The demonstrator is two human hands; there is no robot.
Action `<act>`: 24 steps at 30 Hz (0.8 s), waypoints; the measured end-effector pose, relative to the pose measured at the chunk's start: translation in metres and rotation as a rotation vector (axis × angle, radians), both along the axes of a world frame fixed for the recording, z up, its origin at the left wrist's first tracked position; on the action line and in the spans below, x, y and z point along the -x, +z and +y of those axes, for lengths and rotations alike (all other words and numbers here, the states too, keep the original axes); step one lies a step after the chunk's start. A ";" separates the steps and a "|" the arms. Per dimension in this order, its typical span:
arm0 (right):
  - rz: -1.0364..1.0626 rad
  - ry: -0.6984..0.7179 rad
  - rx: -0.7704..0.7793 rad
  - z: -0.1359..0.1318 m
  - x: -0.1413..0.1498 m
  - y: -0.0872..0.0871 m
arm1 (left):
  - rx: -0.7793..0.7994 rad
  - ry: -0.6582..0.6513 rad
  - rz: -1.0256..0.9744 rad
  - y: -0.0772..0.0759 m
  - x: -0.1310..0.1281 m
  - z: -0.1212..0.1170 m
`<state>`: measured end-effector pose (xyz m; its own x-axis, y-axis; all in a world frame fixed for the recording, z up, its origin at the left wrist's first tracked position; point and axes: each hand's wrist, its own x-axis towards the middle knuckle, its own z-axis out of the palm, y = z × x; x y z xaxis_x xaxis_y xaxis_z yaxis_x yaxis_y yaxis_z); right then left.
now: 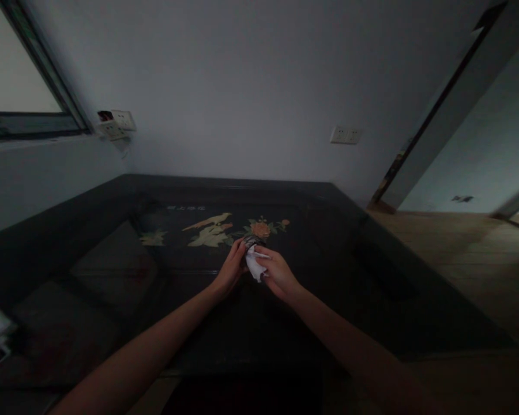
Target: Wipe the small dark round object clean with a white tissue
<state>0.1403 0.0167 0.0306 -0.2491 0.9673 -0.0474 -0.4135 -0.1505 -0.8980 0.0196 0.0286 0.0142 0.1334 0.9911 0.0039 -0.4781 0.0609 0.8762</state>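
Head view: white cloth or tissue [255,267] points lengthwise toward the wearer, right hand [281,274] clamped on it; left hand [231,265], angled inward, clasps a dark rounded object [254,240].

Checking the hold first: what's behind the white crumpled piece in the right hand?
Part of a dark object shows past its upper edge, the left hand against it. The white crumpled piece and right hand cover more of it; that portion can't be seen.
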 end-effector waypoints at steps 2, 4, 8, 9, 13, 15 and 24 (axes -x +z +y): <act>0.007 0.012 -0.002 0.002 -0.001 0.000 | 0.001 0.007 -0.009 0.000 0.000 0.000; -0.004 0.017 -0.016 0.003 -0.001 0.001 | -0.002 0.015 -0.012 -0.001 0.000 0.000; -0.305 0.026 -0.207 0.001 -0.003 0.002 | 0.011 0.007 -0.011 -0.003 0.001 0.002; -0.454 0.036 -0.313 -0.001 -0.004 0.003 | 0.012 0.007 -0.015 -0.004 0.001 0.003; -1.093 0.063 -0.749 -0.005 -0.009 0.003 | -0.016 0.048 -0.051 -0.007 0.000 0.007; -1.331 0.073 -0.897 -0.005 -0.011 0.002 | -0.002 0.060 -0.042 -0.008 0.000 0.009; -1.617 -0.002 -1.041 -0.007 -0.006 0.006 | 0.015 -0.001 0.017 -0.010 0.001 0.009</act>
<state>0.1458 0.0094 0.0366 -0.5657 0.7630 0.3128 0.7811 0.6174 -0.0934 0.0185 0.0377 0.0044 0.1340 0.9909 -0.0134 -0.4628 0.0746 0.8833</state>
